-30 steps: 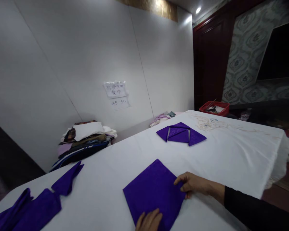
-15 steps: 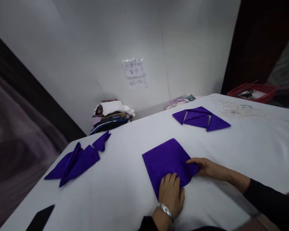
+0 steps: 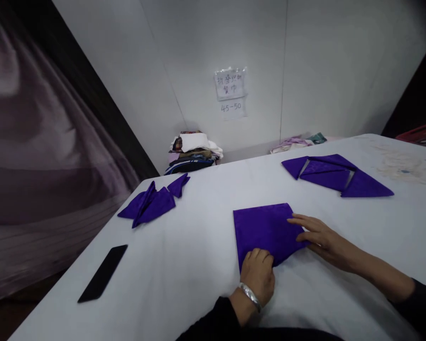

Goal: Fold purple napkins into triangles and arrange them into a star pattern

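Observation:
In front of me on the white-covered table [image 3: 195,265] lies a purple cloth napkin [image 3: 262,229], folded into a flat shape. My left hand [image 3: 259,274], with a silver bangle at the wrist, has its fingers curled together at the napkin's near edge; the thumb is mostly hidden. On the right corner rests my right hand [image 3: 317,237], fingers stretched out and apart over the cloth. A folded purple piece [image 3: 152,206] with pointed ends sits at the far left. Another folded purple piece [image 3: 333,174] with angled flaps lies at the back right.
A flat black object [image 3: 102,273] lies near the table's left edge. Stacked folded clothes [image 3: 191,154] stand behind the table by the wall, with more cloth [image 3: 294,143] further right. A paper sign [image 3: 230,85] hangs on the wall. A red basket [image 3: 421,132] shows at the right edge.
My view has turned to the left. My right hand's fingers have loosened from the napkin's corner and spread on the cloth. That corner now lies flatter. My left hand's fingers have curled more.

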Demonstrator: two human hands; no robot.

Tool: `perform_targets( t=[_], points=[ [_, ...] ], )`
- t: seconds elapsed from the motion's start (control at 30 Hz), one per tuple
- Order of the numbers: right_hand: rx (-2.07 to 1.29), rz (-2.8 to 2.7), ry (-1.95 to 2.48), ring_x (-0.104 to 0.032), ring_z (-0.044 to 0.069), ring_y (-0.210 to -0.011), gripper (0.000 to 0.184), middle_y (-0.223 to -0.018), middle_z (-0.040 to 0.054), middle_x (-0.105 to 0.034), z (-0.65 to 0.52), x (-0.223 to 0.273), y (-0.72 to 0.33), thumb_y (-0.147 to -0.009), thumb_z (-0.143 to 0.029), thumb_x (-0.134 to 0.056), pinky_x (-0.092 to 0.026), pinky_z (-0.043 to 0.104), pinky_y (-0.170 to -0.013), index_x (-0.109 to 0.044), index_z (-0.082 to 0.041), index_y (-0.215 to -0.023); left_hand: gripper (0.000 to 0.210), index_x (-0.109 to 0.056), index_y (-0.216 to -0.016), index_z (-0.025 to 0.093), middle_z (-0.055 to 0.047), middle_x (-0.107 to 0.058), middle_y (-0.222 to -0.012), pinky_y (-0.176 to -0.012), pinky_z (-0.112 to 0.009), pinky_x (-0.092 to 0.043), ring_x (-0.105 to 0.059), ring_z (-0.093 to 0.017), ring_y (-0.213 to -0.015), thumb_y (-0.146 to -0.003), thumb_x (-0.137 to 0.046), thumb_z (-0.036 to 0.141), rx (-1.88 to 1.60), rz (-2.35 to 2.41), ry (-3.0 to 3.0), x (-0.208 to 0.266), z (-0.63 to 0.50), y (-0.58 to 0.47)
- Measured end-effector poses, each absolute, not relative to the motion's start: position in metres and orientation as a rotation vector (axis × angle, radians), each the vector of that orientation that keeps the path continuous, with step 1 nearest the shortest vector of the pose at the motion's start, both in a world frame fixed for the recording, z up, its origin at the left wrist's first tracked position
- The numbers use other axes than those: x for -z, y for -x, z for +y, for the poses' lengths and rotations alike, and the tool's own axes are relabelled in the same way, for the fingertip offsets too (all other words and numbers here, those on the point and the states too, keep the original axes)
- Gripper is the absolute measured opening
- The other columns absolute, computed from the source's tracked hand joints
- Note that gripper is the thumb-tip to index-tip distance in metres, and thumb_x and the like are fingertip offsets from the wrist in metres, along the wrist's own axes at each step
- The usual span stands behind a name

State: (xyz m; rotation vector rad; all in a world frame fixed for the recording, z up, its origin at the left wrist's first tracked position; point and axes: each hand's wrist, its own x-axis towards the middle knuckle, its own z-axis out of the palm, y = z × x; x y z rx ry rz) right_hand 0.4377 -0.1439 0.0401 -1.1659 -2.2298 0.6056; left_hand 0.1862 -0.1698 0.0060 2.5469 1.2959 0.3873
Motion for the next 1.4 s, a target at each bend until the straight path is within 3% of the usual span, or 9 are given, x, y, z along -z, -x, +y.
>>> perform_targets(
  t=[0.07, 0.17, 0.23, 0.33, 0.43, 0.77, 1.03, 1.4],
  points=[
    [-0.721, -2.234, 1.146, -0.047, 0.026, -0.114, 0.018, -0.110, 0.0057, -0.061, -0.133, -0.048, -0.425, -0.084, -0.029, -0.049, -0.029, 0.046, -0.101, -0.064, -0.026, -0.093, 0.021, -0.056, -0.088, 0.020, -0.002, -0.060, -0.095, -0.079, -0.036, -0.042, -0.051, -0.020, -0.090, -0.073, -0.046, 0.012, -0.398, 1.336, -2.525, -0.004, -0.174, -0.178],
    [-0.919, -2.185, 1.162, -0.057, 0.021, -0.086, 0.018, -0.089, 0.0036, -0.065, -0.106, -0.056, -0.398, -0.083, -0.032, -0.049, -0.043, 0.035, -0.083, -0.063, -0.023, -0.090, 0.021, -0.057, -0.092, 0.019, -0.005, -0.061, -0.089, -0.078, -0.037, -0.043, -0.052, -0.022, -0.086, -0.077, -0.044, 0.015, -0.433, 1.468, -2.459, 0.000, -0.184, -0.166],
    [-1.055, -2.171, 1.139, -0.057, 0.018, -0.075, 0.017, -0.082, 0.0021, -0.064, -0.084, -0.057, -0.378, -0.081, -0.032, -0.051, -0.045, 0.029, -0.071, -0.062, -0.021, -0.086, 0.031, -0.053, -0.108, 0.016, -0.007, -0.062, -0.091, -0.081, -0.039, -0.043, -0.053, -0.023, -0.086, -0.078, -0.045, 0.018, -0.492, 1.576, -2.381, 0.004, -0.191, -0.159],
    [-1.189, -2.192, 1.085, -0.055, 0.015, -0.069, 0.015, -0.077, 0.0009, -0.062, -0.053, -0.052, -0.347, -0.077, -0.030, -0.053, -0.043, 0.025, -0.064, -0.061, -0.018, -0.082, 0.054, -0.035, -0.131, 0.013, -0.009, -0.062, -0.098, -0.083, -0.038, -0.043, -0.054, -0.022, -0.089, -0.078, -0.047, 0.019, -0.629, 1.687, -2.228, 0.008, -0.199, -0.149],
    [-1.187, -2.259, 1.105, -0.054, 0.014, -0.066, 0.014, -0.075, 0.0006, -0.063, -0.030, -0.042, -0.322, -0.074, -0.026, -0.054, -0.042, 0.024, -0.060, -0.062, -0.017, -0.081, 0.063, -0.023, -0.137, 0.015, -0.007, -0.061, -0.094, -0.080, -0.037, -0.045, -0.054, -0.021, -0.087, -0.078, -0.045, 0.017, -0.727, 1.708, -2.162, 0.011, -0.204, -0.139],
    [-0.950, -2.309, 1.294, -0.056, 0.017, -0.072, 0.012, -0.080, 0.0028, -0.064, -0.014, -0.011, -0.295, -0.072, -0.023, -0.060, -0.040, 0.027, -0.066, -0.063, -0.019, -0.082, 0.054, -0.031, -0.132, 0.012, -0.005, -0.059, -0.083, -0.073, -0.039, -0.045, -0.053, -0.020, -0.077, -0.079, -0.042, 0.014, -0.816, 1.693, -2.155, 0.015, -0.212, -0.112],
    [-0.876, -2.276, 1.360, -0.058, 0.021, -0.087, 0.025, -0.097, 0.0055, -0.065, -0.012, 0.002, -0.290, -0.074, -0.026, -0.060, -0.042, 0.029, -0.076, -0.061, -0.021, -0.099, 0.053, -0.039, -0.126, 0.011, -0.004, -0.059, -0.079, -0.071, -0.038, -0.045, -0.054, -0.020, -0.075, -0.075, -0.047, 0.014, -0.810, 1.693, -2.164, 0.015, -0.215, -0.105],
    [-0.738, -2.281, 1.451, -0.059, 0.021, -0.089, 0.033, -0.100, 0.0075, -0.065, -0.012, 0.010, -0.287, -0.076, -0.029, -0.061, -0.042, 0.030, -0.076, -0.058, -0.020, -0.108, 0.044, -0.041, -0.123, 0.012, -0.004, -0.060, -0.078, -0.068, -0.036, -0.045, -0.054, -0.019, -0.072, -0.078, -0.045, 0.013, -0.820, 1.681, -2.189, 0.018, -0.215, -0.100]
  ],
)
